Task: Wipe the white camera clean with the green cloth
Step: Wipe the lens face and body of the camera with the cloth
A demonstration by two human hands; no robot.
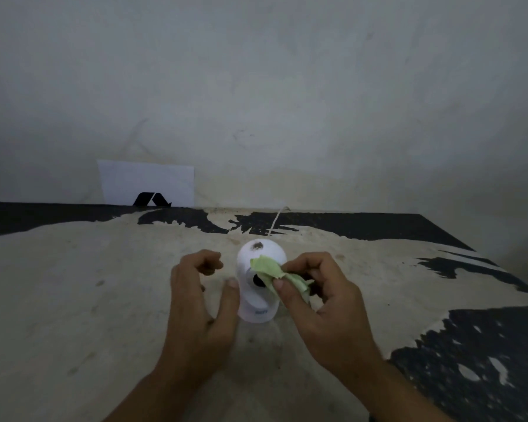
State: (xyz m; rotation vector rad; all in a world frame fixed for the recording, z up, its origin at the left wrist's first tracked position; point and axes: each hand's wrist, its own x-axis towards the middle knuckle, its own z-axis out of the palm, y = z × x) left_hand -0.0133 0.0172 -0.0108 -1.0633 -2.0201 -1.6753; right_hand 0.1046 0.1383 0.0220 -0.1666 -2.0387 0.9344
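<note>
On the desk, middle: the white camera [258, 287] stands upright on the worn desk [89, 284], near the person and between both hands.
Right grip: the right hand [323, 303] pinches the green cloth [272, 271] between thumb and fingers; the free end of the cloth lies against the camera's front, just above the dark lens.
Left grip: the left hand [200, 300] is spread and holds nothing; its thumb touches or nearly touches the camera's left side, the fingers curled just apart from it.
Step in hand: wiping seems under way at the front face.
Left to do: a dark smudge [257, 246] sits on top of the camera, not yet reached by the cloth.
Next move: probably steady the body with the left hand, then draw the cloth up over the top; light pressure, since the camera looks easy to tip.
Behind: a thin cord [275, 222] runs from the camera toward the wall; tugging could drag it.
Edges: the desk's right edge lies well apart; the wall and a white card [147, 181] stand far back.
Room: bare desk on both sides of the hands.
</note>
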